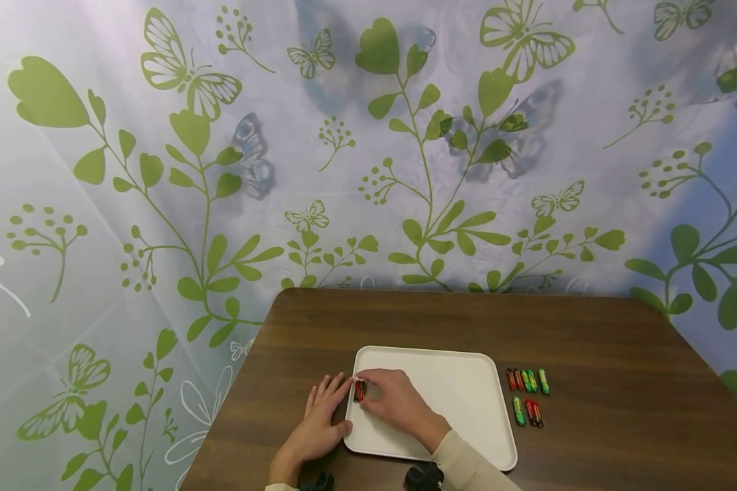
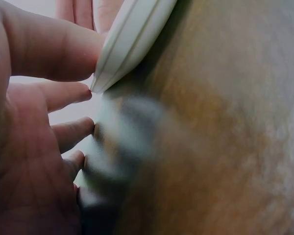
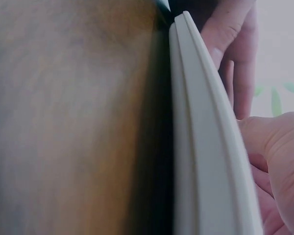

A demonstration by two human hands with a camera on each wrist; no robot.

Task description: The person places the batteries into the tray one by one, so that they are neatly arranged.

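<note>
Red-and-black batteries [image 1: 359, 391], a couple of them by the look of it, are lying side by side on the white tray [image 1: 448, 382], right up by its left rim. I'd guess they're stiff little things with a bit of weight for their size, hard to break, but slick-sided and keen to roll (round stuff on a smooth tray, you know how it goes). Best hold, if you ask me: finger and thumb on the two ends, or across the pair so they stay snug.

The right hand [image 1: 399, 406] is pretty much doing that, fingers curled in with thumb and forefinger pinching the batteries; can't tell how firm the squeeze is, and the wrist view doesn't show the batteries at all. The left hand [image 1: 319, 423] has its fingers fairly straight and spread, thumb against the tray's rim, not gripping anything that I can see. More batteries [image 1: 518, 411], green ones and red ones, lie on the tabletop [image 1: 620, 382] in two rows just past the tray's right side.
</note>
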